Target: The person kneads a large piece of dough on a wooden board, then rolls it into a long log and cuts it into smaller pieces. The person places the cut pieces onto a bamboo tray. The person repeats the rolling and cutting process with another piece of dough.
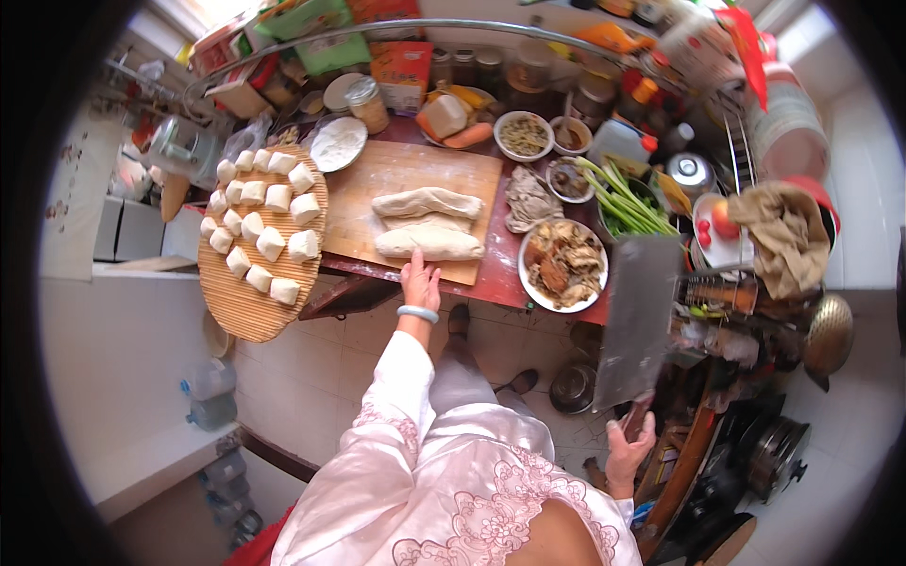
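My left hand (420, 284), with a pale bangle at its wrist, reaches to the near edge of a thick dough log (429, 243); its extended fingertips appear to touch the log. Behind that log lies a second, folded strip of dough (427, 201), and both rest on a floured wooden board (347, 219). Off to the right, beyond the table's front edge, my right hand (628, 453) grips the handle of a wide-bladed cleaver (635, 318), blade pointing away from me. Several cut dough pieces (270, 243) sit in rows on a round ribbed tray (265, 322) left of the board.
A plate of cooked meat (563, 265), a crumpled cloth (532, 199), green stalks (626, 194) and small bowls stand right of the board. A bowl of flour (339, 143) is behind the tray. The tray overhangs the red table (495, 283). A metal pot (572, 388) sits below.
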Motion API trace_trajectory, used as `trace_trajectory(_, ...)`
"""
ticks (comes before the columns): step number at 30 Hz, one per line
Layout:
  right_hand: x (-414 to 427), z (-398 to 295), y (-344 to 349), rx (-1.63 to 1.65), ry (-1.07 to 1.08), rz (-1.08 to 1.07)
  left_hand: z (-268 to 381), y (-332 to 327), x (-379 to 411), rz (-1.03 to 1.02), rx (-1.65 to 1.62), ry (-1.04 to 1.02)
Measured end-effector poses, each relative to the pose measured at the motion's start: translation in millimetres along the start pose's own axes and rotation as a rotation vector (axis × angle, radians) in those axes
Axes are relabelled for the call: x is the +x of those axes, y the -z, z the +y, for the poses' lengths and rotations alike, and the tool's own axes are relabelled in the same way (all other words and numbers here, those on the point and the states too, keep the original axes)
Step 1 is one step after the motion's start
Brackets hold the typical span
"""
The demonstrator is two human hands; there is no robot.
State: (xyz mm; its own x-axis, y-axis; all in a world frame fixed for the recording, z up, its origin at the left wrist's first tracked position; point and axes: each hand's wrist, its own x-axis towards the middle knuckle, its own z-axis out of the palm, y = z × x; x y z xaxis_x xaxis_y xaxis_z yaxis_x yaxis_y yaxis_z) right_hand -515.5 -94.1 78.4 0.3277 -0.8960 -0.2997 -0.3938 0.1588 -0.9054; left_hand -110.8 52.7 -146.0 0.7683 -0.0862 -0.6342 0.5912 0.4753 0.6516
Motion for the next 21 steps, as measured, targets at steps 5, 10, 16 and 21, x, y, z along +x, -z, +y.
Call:
trace_trajectory(5, 26, -101, -118, 0.194, 0.439, 0.045, -12, -13, 63, 0.459, 0.134, -0.177)
trace_trajectory(10, 54, -128, -192, 0.161, 0.166, -0.248, 16, -46, 40, 0.479, 0.592, -0.136)
trace_trajectory(16, 83, -100, -286, -0.51, 0.494, -0.392, 66, 11, 78, 0.147, 0.655, -0.337)
trace_trajectory(21, 99, -59, -360, -0.742, 0.625, -0.515, 75, 20, 76, 0.116, 0.781, -0.308)
